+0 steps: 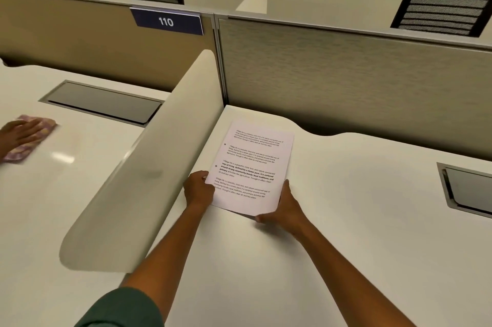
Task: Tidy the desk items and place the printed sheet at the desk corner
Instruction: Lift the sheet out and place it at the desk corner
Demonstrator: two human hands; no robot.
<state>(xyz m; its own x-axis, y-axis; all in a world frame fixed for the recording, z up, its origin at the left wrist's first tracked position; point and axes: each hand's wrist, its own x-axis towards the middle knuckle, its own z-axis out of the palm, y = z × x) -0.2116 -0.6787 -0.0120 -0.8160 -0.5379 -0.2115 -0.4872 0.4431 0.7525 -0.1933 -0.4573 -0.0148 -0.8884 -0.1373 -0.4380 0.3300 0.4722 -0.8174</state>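
The printed sheet (253, 168) lies flat on the white desk (346, 220), near the far corner where the curved divider (149, 167) meets the grey partition (346, 82). The left hand (198, 189) holds the sheet's edge at 9 o'clock, fingers closed on it. The right hand (282, 205) grips the near corner at 5 o'clock, thumb on top. At 9 o'clock from the divider, another person's hand (18, 132) presses a pink cloth (29, 140) on the neighbouring desk.

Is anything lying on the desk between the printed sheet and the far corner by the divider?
Nothing visible. The printed sheet, held by the left hand and right hand, already reaches toward the corner; the desk beyond it shows bare.
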